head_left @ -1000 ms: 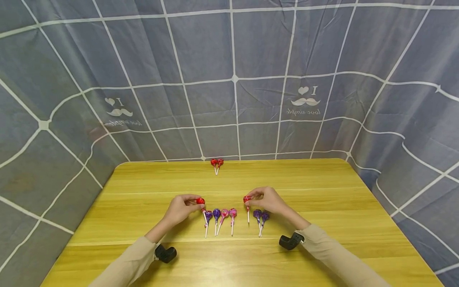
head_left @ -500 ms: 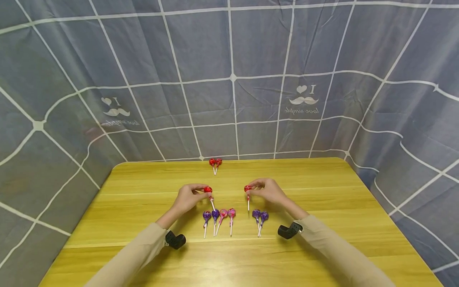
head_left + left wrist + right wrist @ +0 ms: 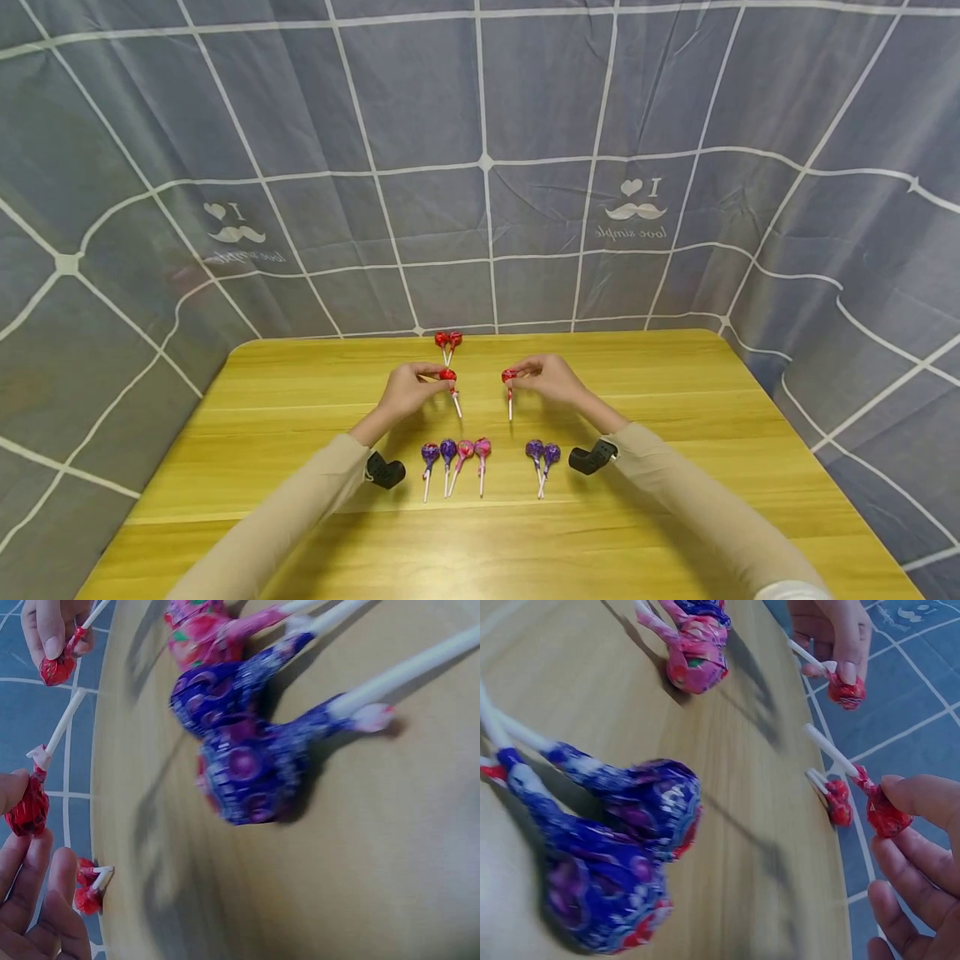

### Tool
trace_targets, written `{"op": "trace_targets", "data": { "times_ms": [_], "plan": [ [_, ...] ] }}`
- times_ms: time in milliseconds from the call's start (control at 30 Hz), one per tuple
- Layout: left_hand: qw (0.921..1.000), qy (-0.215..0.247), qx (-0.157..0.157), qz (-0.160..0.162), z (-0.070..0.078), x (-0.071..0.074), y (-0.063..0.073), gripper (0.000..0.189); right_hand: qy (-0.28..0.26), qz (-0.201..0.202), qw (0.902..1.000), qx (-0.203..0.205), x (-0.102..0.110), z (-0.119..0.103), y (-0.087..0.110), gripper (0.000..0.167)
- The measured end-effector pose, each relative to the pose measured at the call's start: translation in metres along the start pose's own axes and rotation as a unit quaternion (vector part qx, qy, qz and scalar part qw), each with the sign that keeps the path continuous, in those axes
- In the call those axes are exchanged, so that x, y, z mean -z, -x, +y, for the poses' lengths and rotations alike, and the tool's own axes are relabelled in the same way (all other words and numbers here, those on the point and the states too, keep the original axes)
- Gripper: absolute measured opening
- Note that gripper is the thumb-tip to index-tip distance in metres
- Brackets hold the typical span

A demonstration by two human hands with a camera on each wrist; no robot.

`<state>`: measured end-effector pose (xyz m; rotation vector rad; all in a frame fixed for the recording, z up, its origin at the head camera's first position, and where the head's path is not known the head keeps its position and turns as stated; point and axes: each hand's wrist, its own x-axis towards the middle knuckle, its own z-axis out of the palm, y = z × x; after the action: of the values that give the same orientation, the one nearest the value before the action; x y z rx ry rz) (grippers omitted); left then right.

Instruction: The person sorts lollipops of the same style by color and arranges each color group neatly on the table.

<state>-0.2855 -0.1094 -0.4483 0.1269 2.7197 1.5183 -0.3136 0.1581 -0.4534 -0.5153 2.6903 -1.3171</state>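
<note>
Two red lollipops: seemingly mid-transfer
Left hand: pinches one
Right hand: pinches another
Far lollipops: next, probably lower alongside

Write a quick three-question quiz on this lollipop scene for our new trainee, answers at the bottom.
1. True or false: the left hand holds a pink lollipop.
2. Count: how many lollipops lie unheld on the wooden table?
3. Multiple choice: what colour is the pair at the table's far edge?
A) purple
B) pink
C) red

Key
1. False: the left hand pinches a red-wrapped lollipop.
2. Eight: the far pair, a row of two purple lollipops and two pink lollipops, and a separate purple pair to the row's right.
3. C: both far lollipops have red wrappers.
</note>
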Motion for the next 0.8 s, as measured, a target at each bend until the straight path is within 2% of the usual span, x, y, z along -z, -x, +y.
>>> {"op": "trace_targets", "data": {
  "times_ms": [333,500,667,800],
  "plan": [
    [0.9998,-0.004,-0.020,0.010,0.000,-0.013,-0.026,0.035,0.022,0.000,0.9997,-0.013,0.001,-0.003,-0.021,0.031],
    [0.9993,-0.020,-0.020,0.024,0.001,-0.019,-0.039,0.034,0.021,0.002,0.9997,-0.014,0.001,-0.001,-0.032,0.031],
    [0.9981,-0.049,-0.024,0.030,0.008,-0.020,-0.053,0.036,0.018,0.011,0.9997,-0.015,0.001,0.003,-0.045,0.031],
    [0.9972,-0.059,-0.036,0.027,0.015,-0.023,-0.063,0.035,0.038,0.025,0.9989,-0.006,0.001,0.006,-0.057,0.030]
  ]
}}
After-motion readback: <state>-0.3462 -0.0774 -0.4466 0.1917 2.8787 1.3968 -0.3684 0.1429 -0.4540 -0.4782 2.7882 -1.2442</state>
